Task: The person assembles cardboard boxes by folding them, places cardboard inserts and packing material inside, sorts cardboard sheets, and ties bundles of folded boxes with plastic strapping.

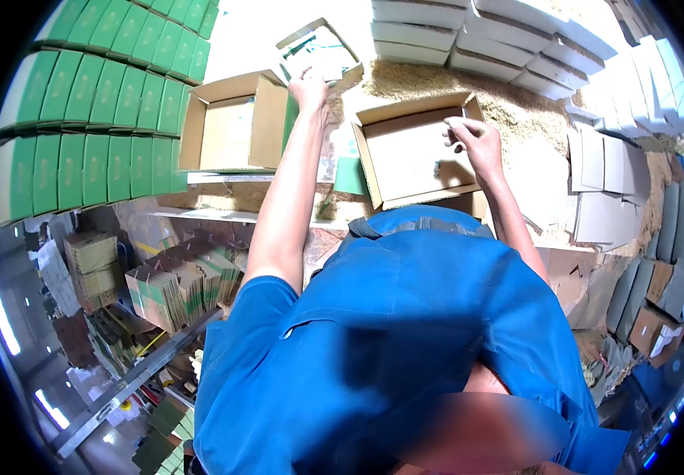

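My left hand (309, 91) reaches forward to the near edge of a small open carton (348, 71) with white and green papers (318, 49) inside. Its fingers look drawn together at the papers; what they hold is hidden. Over the right side of an open cardboard box (417, 194) hovers my right hand (478, 144). Its fingers are bent and apart, with nothing visible between them. The box's pale inside shows, with a small dark mark near the hand's shadow. Left of my left forearm stands another open box (267, 127), green on its outer side.
Rows of green boxes (81, 162) are stacked at the left. White stacked boxes (508, 39) line the back. Grey-white cartons (607, 162) stand to the right. Flattened cardboard (172, 289) sits below the table's edge at left, near a metal rail (132, 380).
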